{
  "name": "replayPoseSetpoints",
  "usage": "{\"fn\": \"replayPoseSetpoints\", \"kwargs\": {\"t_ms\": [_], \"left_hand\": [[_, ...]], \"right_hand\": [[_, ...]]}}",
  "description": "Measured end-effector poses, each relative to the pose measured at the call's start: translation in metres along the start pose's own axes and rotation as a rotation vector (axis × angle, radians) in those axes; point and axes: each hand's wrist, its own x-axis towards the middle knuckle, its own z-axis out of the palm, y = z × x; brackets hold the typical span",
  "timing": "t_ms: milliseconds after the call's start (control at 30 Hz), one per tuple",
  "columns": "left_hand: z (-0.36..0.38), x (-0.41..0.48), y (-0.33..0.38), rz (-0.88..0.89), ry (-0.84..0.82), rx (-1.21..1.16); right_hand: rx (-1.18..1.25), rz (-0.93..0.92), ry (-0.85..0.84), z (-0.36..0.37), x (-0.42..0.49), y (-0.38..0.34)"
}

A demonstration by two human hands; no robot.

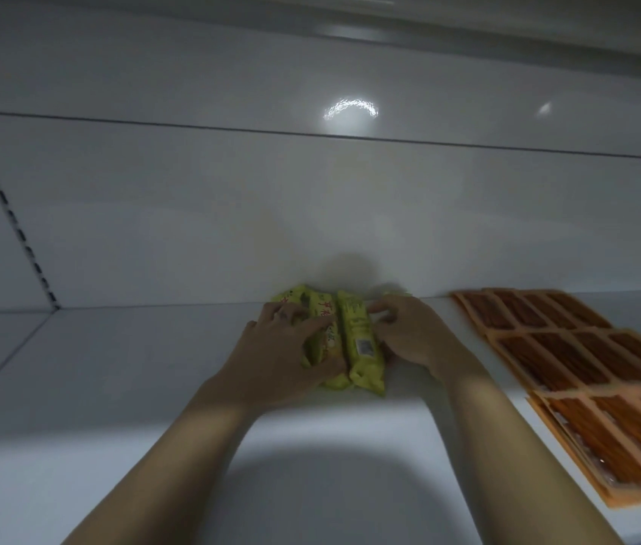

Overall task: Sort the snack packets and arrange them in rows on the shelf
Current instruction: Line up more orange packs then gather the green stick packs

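A bunch of yellow-green snack packets lies on the white shelf, close to the back wall. My left hand lies over the left packets, its fingers curled round them. My right hand grips the right side of the bunch, fingertips pinching a packet's edge. Between the two hands one packet shows its barcode side up. Parts of the packets are hidden under both hands.
Orange packets with brown strips lie flat in rows on the right part of the shelf, reaching from the back wall to the front. The white back panel rises right behind the packets. A slotted upright stands at the far left.
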Motion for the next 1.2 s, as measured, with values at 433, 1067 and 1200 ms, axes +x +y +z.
{"fn": "replayPoseSetpoints", "kwargs": {"t_ms": [433,1067,1200], "left_hand": [[-0.009,-0.002,-0.009,0.008,-0.07,0.03],[0.002,-0.001,-0.001,0.048,-0.036,-0.016],[0.004,-0.001,-0.005,0.039,-0.07,0.013]], "right_hand": [[0.228,0.095,0.022,-0.002,-0.003,-0.006],[0.426,0.116,-0.07,-0.004,0.0,0.003],[0.491,0.091,-0.126,-0.005,-0.001,0.001]]}}
